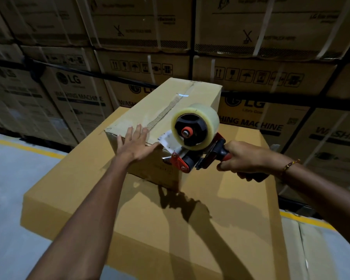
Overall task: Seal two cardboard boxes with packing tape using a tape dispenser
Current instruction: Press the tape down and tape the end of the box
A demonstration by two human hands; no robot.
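- Head view: pressing the left hand (134, 146) flat, fingers straight, on the near end of the small box (170, 106), just left of its seam (164, 114).
- Gripping the handle (223, 153) of the dispenser (182, 159) with the right hand (245, 158), fingers curled round it; holding the dispenser at the box's near top edge, with the loose tape end (167, 139) just beside the left thumb.
- Standing the small box on the big box (170, 229), itself sitting on the floor (10, 188).
- Judging the small box light, stiff at its edges and yielding along the flaps, so likely sliding under a pull; bracing it close beside the seam, not mid-flap.
- Judging the tape thin, sticky and quick to fold on itself; taking the dispenser by the handle only.
- Counting: two hands, one dispenser, one roll (196, 126), two plain boxes; printed cartons (77, 91) stacking up behind, too many to count.
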